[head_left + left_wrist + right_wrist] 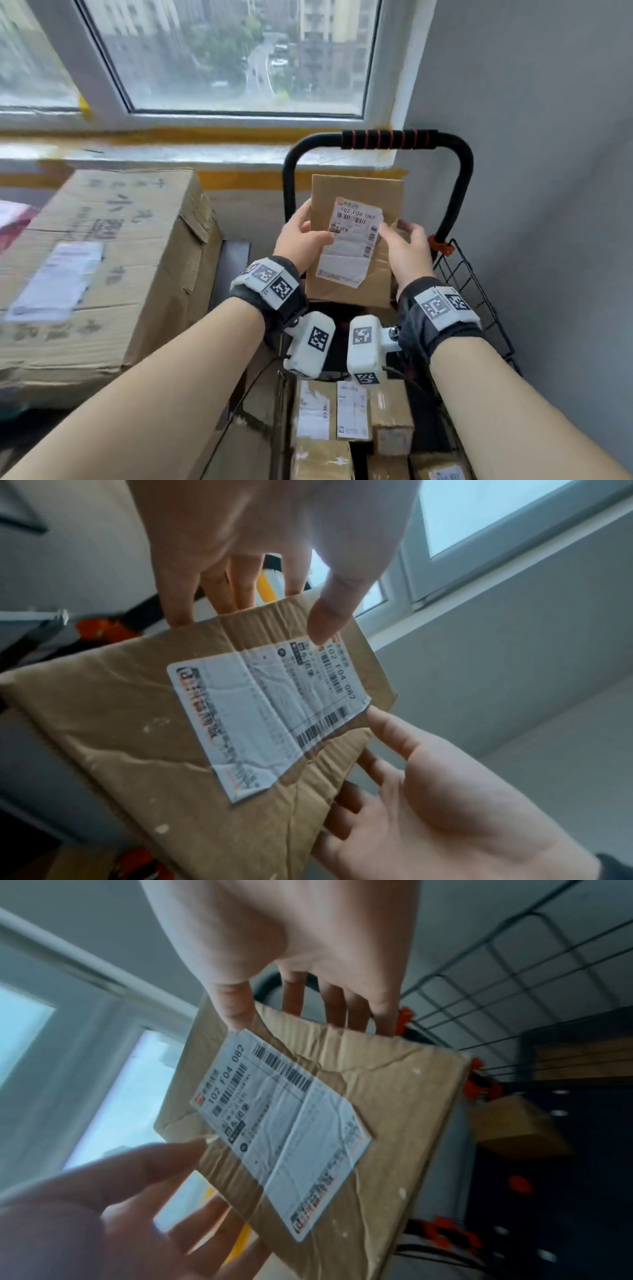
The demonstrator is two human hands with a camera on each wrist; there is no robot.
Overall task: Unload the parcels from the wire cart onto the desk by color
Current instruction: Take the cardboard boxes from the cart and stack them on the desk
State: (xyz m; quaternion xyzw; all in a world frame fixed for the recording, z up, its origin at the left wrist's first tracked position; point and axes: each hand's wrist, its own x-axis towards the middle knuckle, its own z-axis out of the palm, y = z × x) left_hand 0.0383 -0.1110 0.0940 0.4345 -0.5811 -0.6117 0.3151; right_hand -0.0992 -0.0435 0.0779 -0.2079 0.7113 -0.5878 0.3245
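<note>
Brown parcel point(356, 192) pinched between left hand point(301, 236) and, seemingly, right hand point(406, 250).

Soft daylight from window point(239, 54), no harsh shadows. Big box point(102, 260) at left blurred; wide-angle bends edges. Wrist views soft, dim.

A window point(219, 54) with a white frame looks out on blurred buildings and a road. Yellow tape point(205, 133) runs along the sill under it. A grey wall point(531, 137) stands to the right.
</note>
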